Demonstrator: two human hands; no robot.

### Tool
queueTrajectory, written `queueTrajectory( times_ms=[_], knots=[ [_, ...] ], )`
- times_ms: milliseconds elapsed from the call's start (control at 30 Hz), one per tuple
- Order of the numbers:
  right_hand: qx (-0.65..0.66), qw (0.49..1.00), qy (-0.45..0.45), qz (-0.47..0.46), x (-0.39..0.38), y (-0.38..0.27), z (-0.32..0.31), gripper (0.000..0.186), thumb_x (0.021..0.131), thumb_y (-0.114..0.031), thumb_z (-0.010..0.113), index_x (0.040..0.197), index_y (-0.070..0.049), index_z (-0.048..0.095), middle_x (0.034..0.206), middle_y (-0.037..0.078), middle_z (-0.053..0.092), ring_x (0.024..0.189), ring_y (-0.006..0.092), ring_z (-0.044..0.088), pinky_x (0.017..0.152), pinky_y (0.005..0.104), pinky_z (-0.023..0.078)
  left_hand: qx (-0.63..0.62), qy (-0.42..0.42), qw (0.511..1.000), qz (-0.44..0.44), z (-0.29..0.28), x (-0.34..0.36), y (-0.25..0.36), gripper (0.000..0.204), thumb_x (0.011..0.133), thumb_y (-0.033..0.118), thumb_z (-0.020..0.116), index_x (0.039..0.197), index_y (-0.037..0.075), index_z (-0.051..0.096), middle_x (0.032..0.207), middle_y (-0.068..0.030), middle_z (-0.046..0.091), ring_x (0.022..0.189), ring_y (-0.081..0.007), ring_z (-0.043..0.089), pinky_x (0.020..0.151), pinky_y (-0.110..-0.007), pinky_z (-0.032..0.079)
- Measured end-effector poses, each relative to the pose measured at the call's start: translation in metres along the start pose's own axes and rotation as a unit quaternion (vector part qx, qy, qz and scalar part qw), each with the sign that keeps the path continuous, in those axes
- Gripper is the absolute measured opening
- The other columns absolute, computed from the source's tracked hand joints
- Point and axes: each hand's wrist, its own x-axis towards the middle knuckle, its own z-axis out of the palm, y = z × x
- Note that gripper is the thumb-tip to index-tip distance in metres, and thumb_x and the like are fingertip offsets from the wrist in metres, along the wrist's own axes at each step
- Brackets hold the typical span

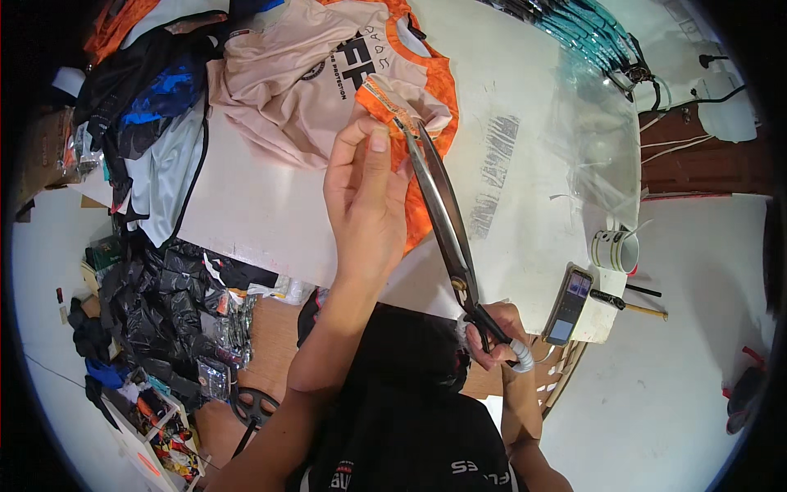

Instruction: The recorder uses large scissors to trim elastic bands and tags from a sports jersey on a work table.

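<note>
Orange trim (379,102) edges a raised fold of cloth, apparently part of the beige shirt (275,111) that lies on the white table (262,205) toward 11 and 12 o'clock. We pinch this trim between thumb and fingers of the left hand (367,184), just above centre toward 12. Our right hand (498,328), between 4 and 5 o'clock, is closed around the handles of the long scissors (441,217), whose slightly parted blades point toward 12, their tips up at the trim.

The main risk, as we judge it, is a nick in the shirt's own cloth: the fold bunches close behind the tips, and blades this long are hard to steer from so far back. If our pinch slips or the trim twists, a cut could stray past the seam. Our left fingertips are near the metal too, so a sudden slide could catch skin. Toward 4 o'clock, the phone (569,305) lies near the table's edge, where a wide swing of the right hand might knock it off.
</note>
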Motion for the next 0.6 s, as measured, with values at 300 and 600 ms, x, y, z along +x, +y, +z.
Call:
queueTrajectory(
  times_ms=[300,600],
  knots=[
    [-0.055,0.997,0.047,0.031,-0.0049,0.0012,-0.0041,0.046,0.060,-0.031,0.083,0.067,0.004,0.054,0.052,0.003,0.049,0.036,0.0094,0.046,0.033,0.0205,0.033,0.010,0.011,1.000,0.014,0.0037,0.0015,-0.0019,0.018,0.095,0.013,0.043,0.110,0.003,0.047,0.112,-0.0065,0.052,0.106,-0.0168,0.052,0.088,-0.040,0.049],
    [0.008,1.000,0.017,0.000,-0.0055,0.0079,-0.0062,0.046,0.062,-0.032,0.082,0.065,0.004,0.052,0.049,0.004,0.049,0.035,0.0091,0.048,0.031,0.0192,0.035,-0.012,-0.043,0.999,0.011,0.0032,0.0019,-0.0013,0.020,0.094,0.013,0.044,0.111,0.003,0.047,0.112,-0.0059,0.051,0.105,-0.0166,0.052,0.089,-0.041,0.048]
  ],
)
